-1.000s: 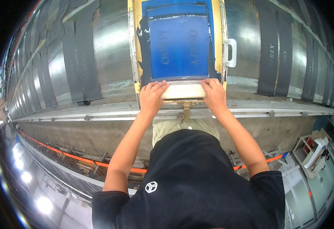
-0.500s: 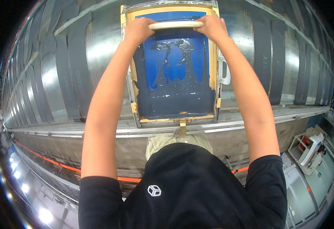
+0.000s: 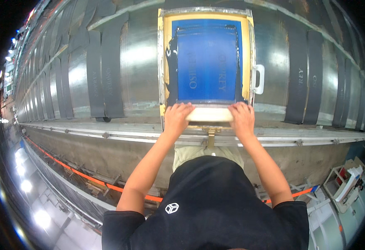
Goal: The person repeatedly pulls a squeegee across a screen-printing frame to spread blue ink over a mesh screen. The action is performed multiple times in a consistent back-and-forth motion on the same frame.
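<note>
A hand could pass over the screen (image 3: 208, 62), from bar (image 3: 210, 114) to far frame (image 3: 207, 11). A handle (image 3: 261, 79) juts out at right.

At the near edge of the silver worktop (image 3: 138, 62), banded by dark grey strips (image 3: 296, 75), the screen-printing frame (image 3: 161, 62) is silver-grey with a yellow inner border (image 3: 207, 17); its mesh (image 3: 207, 62) is bright blue, edged with ragged black ink (image 3: 172, 89). The squeegee (image 3: 209, 114) is cream. The T-shirt (image 3: 232, 196) is black with a white cube emblem (image 3: 171, 208).
</note>
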Demonstrator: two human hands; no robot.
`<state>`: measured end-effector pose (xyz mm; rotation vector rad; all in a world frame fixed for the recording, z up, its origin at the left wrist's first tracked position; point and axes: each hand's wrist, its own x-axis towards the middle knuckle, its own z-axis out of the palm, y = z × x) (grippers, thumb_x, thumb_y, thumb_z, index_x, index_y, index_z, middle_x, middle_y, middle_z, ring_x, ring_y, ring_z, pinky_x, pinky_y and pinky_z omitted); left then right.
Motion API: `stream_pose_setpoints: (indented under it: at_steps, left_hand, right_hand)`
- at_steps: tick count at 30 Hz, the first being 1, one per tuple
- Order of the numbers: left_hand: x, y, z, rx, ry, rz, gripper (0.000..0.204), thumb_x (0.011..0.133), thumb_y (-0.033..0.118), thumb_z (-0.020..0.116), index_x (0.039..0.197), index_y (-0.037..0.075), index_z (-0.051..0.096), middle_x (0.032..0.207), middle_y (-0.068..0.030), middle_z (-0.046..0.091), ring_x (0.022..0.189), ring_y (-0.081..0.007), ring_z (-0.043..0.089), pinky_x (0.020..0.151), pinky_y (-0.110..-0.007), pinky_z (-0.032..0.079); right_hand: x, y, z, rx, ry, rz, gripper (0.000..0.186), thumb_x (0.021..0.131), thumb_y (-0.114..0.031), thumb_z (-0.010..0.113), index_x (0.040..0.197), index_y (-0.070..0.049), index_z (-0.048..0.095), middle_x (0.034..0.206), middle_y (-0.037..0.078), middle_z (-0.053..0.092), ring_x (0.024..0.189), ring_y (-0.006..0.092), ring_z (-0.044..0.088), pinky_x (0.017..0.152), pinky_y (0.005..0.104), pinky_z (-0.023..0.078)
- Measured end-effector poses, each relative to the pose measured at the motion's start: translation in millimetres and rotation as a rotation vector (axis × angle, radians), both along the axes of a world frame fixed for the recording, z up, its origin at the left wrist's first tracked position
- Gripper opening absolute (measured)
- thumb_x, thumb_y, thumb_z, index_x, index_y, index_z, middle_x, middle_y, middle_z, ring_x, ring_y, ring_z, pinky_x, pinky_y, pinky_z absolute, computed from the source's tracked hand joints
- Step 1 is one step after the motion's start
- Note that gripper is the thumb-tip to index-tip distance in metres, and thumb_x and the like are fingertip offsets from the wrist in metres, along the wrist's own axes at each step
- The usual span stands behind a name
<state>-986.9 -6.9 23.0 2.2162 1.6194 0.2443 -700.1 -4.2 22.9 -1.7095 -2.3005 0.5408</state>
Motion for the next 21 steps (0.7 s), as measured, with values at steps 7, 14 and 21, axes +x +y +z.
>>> stream_pose_setpoints:
  at_steps: [7,14,21]
  left_hand:
    - [0.1,117.9,11.0,0.254,0.055,-0.043,0.042,0.072,0.0,0.068,0.11,0.019,0.074,0.112,0.0029,0.073,0.104,-0.0187,0.063,0.092,-0.041,0.044]
    - [8.5,324.0,8.4,0.072,0.115,-0.008,0.032,0.076,0.017,0.076,0.105,0.027,0.078,0.094,-0.0086,0.075,0.089,-0.03,0.071,0.079,-0.043,0.056]
    - [9.3,272.2,-13.0,0.069,0.123,0.051,0.031,0.075,0.006,0.069,0.102,0.019,0.078,0.089,-0.0118,0.073,0.09,-0.0314,0.07,0.08,-0.044,0.055]
  right_hand:
    - [6.0,122.8,7.0,0.196,-0.079,0.066,0.043,0.068,-0.01,0.079,0.11,-0.014,0.072,0.112,0.004,0.067,0.115,0.0241,0.058,0.102,0.0467,0.038]
    - [11.4,319.0,2.8,0.037,-0.157,-0.02,0.028,0.076,-0.031,0.082,0.098,-0.014,0.079,0.1,0.008,0.074,0.103,0.0305,0.065,0.091,0.0451,0.049]
    - [1.9,267.4,-17.4,-0.135,-0.142,-0.105,0.027,0.076,-0.019,0.081,0.1,-0.01,0.074,0.097,0.018,0.071,0.094,0.0379,0.068,0.082,0.0474,0.056]
